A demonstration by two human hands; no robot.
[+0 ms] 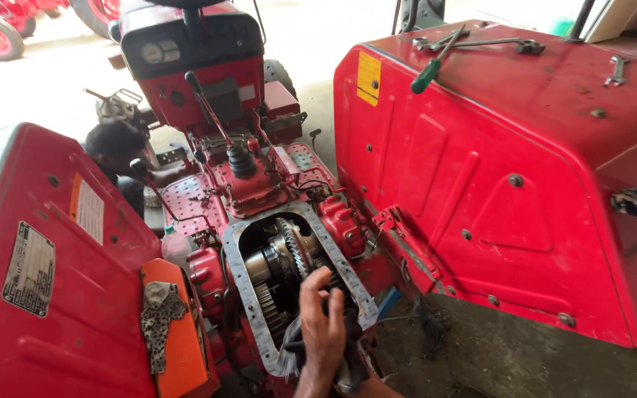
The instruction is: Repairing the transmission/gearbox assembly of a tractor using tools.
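Down in the opened gearbox (300,276), one hand (324,328) is pressing a dark rag (294,352) against the near rim of the housing, its fingers (317,284) curling over the cloth and clamped on it. Which hand it is cannot be told for sure — it is reaching up from the bottom edge, and it is read here as the right; the other hand is out of view. The rag is bunching under the palm and hanging over the grey gasket face (239,278) of the opening, right beside the gears (289,247) sitting inside.

Just beyond the opening, a black-booted gear lever (219,125) is rising tilted from the red tractor (219,81) body, with the dash above it. To the left, another person's dark-haired head (114,140) is bending low beside the footplate. A red fender (46,280) is filling the left foreground, with a spotted cloth (158,324) lying on its orange lamp. On the right, a larger red fender (495,177) is carrying tools on top — a green-handled screwdriver (434,63) and a spanner (616,70), well apart.
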